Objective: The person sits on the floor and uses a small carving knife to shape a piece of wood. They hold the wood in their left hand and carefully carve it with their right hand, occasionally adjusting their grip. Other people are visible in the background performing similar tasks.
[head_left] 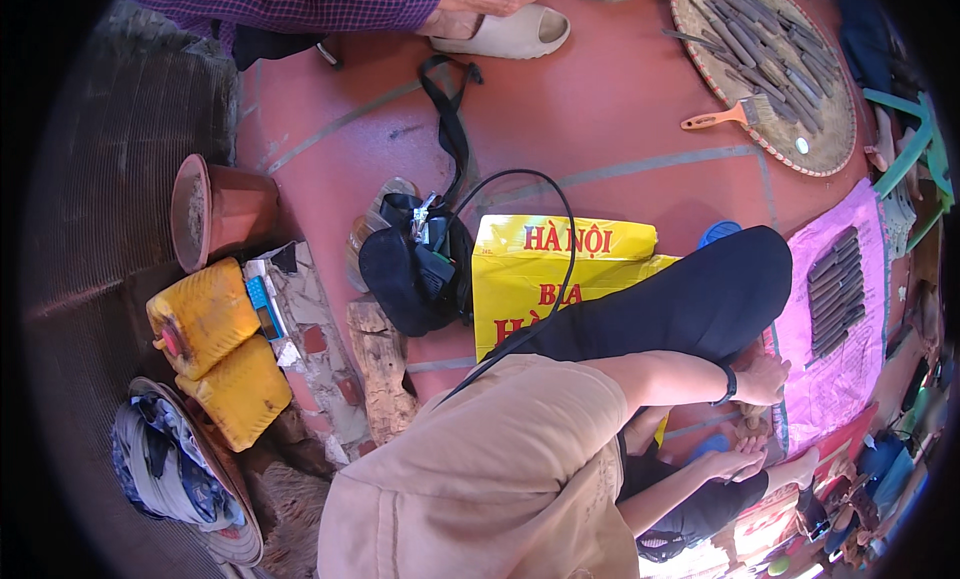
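Head view, a wide fisheye look down at a person seated on a red tiled floor (600,109), wearing a beige top and black trousers. Both forearms reach toward the lower right. The upper hand (765,377) in the picture, with a dark band at the wrist, is curled closed around a small brownish piece (752,415) that shows just below its fingers. Whether this is the left or the right hand cannot be told, because the body is twisted in the picture. The other hand (735,464) lies just below that piece, fingers stretched out flat and open, holding nothing visible.

Just right of the hands lies a pink mat (835,379) carrying rows of dark sticks (835,291). Above the mat, well apart from it, a round woven tray (825,144) holds more dark sticks, with a wooden-handled paintbrush (728,115) resting at its edge. Left of the mat, past the person's knee, sits a yellow cardboard box (520,279), and beside that a black bag (410,274). Farther left stand a terracotta pot (215,211) and two yellow jerrycans (205,317). At the top edge, another person's checked sleeve (300,1) and hand show beside a pale sandal (510,34).
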